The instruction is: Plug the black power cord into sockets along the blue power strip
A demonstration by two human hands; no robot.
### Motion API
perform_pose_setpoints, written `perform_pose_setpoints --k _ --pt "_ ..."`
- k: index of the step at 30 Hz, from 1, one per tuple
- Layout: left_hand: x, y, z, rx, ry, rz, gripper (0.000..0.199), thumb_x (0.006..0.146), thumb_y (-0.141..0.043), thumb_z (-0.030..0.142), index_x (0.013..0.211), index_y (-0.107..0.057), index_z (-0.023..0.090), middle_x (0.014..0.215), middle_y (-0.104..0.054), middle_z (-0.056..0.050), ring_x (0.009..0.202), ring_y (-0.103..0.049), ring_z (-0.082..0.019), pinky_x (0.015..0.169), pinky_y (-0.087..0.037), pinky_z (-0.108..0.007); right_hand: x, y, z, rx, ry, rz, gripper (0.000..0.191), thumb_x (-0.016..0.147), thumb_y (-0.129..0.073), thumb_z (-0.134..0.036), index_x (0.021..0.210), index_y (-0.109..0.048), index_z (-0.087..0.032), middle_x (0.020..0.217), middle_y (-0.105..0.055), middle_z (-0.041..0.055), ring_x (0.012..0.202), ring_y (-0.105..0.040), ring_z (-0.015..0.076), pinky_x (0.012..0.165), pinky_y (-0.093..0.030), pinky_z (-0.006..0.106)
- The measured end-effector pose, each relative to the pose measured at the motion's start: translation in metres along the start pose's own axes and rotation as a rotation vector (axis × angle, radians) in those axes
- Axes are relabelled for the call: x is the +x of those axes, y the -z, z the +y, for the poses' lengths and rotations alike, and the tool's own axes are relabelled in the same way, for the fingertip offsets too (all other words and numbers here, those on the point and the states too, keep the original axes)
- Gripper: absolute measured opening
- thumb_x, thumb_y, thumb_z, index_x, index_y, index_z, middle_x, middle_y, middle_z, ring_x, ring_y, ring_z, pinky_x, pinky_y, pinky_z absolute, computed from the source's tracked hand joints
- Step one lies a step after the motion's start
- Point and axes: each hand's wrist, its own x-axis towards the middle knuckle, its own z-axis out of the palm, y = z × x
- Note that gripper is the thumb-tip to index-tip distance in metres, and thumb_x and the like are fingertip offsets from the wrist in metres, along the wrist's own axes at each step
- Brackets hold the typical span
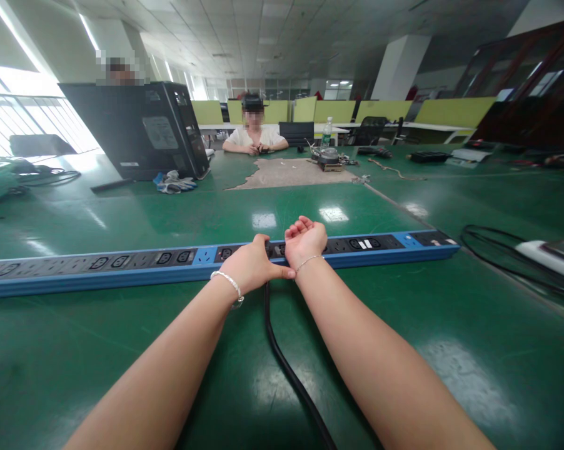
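A long blue power strip with black socket panels lies across the green table. My left hand wraps over its middle, thumb on the near side and fingers reaching the far side. From beneath this hand a thick black cable runs down toward me; whether it ends in a plug under my palm is hidden. My right hand rests on the strip just to the right, beside my left thumb. Its palm is turned up, the fingers are loosely curled, and nothing shows in them.
A black computer case stands at the back left, with gloves beside it. Opposite, a person sits at the table; another is partly behind the case. A round metal part and bottle stand farther back. Black cables lie right.
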Motion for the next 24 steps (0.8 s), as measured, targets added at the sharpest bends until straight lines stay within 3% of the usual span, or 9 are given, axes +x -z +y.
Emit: perform_pose_setpoints --k 10,15,17,21,24 --pt "-0.001 0.001 0.0 -0.032 0.006 -0.008 0.099 0.052 -0.069 0.059 0.131 -0.034 0.012 0.106 -0.064 -0.017 0.095 -0.062 -0.031 0.074 -0.047 -0.034 0.0 0.001 -0.001 -0.039 0.002 -0.022 0.019 0.077 -0.027 -0.023 0.069 -0.044 -0.019 0.053 -0.039 -0.0059 0.04 -0.038 0.0052 0.041 -0.034 0.016" --pt "-0.001 0.0 -0.001 -0.099 0.013 0.019 0.08 0.063 -0.064 0.054 0.127 -0.039 0.013 0.095 -0.068 -0.013 0.08 -0.066 -0.026 0.069 -0.047 -0.031 0.005 0.002 -0.001 -0.173 0.052 -0.036 0.022 0.078 -0.024 -0.022 0.069 -0.043 -0.019 0.053 -0.038 -0.006 0.041 -0.038 0.0066 0.044 -0.035 0.018" --pt "0.0 -0.001 -0.002 -0.151 0.023 0.025 0.067 0.072 -0.056 0.05 0.125 -0.04 0.014 0.083 -0.069 -0.009 0.073 -0.066 -0.023 0.068 -0.047 -0.03 0.008 0.006 -0.005 -0.365 0.27 -0.082 0.024 0.081 -0.023 -0.024 0.07 -0.044 -0.02 0.053 -0.039 -0.0056 0.044 -0.038 0.0079 0.047 -0.035 0.019" --pt "0.002 -0.005 -0.003 -0.268 0.031 0.007 0.048 0.083 -0.042 0.041 0.124 -0.039 0.015 0.064 -0.067 -0.002 0.058 -0.065 -0.018 0.062 -0.046 -0.028 0.01 0.021 -0.021 -0.996 0.972 -0.306 0.029 0.088 -0.026 -0.031 0.078 -0.051 -0.021 0.064 -0.05 -0.0016 0.062 -0.048 0.0113 0.064 -0.038 0.022" --pt "0.002 -0.007 -0.002 -0.236 0.039 0.065 0.044 0.083 -0.041 0.036 0.121 -0.043 0.015 0.068 -0.068 -0.004 0.058 -0.065 -0.018 0.065 -0.047 -0.029 0.011 0.027 -0.03 -1.44 1.197 -0.376 0.03 0.089 -0.027 -0.031 0.085 -0.055 -0.02 0.077 -0.058 0.0029 0.075 -0.053 0.0144 0.072 -0.036 0.025"
